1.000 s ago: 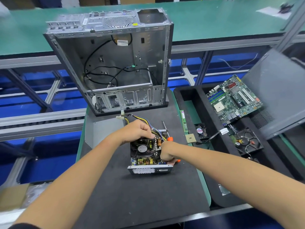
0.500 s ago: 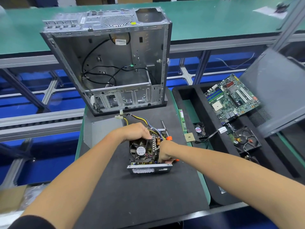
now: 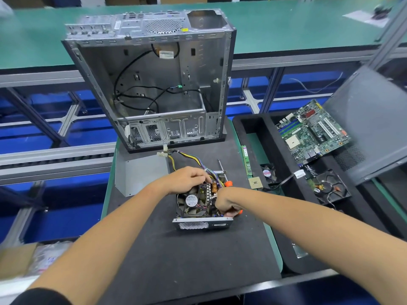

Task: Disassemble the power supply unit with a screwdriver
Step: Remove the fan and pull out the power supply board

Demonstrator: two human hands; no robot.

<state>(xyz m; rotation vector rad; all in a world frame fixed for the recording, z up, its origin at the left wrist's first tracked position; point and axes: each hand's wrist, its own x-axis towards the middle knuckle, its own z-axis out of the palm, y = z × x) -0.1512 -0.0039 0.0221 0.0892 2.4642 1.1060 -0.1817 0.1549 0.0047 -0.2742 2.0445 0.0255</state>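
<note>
Nearest the camera, on the black foam mat that covers the bench, sits the opened power supply unit with its perforated grey metal front plate facing the viewer and its black round fan and circuit parts exposed. The right hand is curled tight around the orange-handled screwdriver at the unit's right side, only bits of orange showing past the fingers. The left hand rests on the unit's far top edge, fingers bent down over the bundle of yellow, purple and black wires that trails away to a white connector. A second orange-handled screwdriver lies on the mat just behind the unit. A bent grey sheet-metal cover stands to the left. To the right, a black foam tray holds a green motherboard, a small fan and a hard drive; a square processor chip lies at its edge. Farther back stands the empty silver computer case, its side open, black cables hanging inside.
</note>
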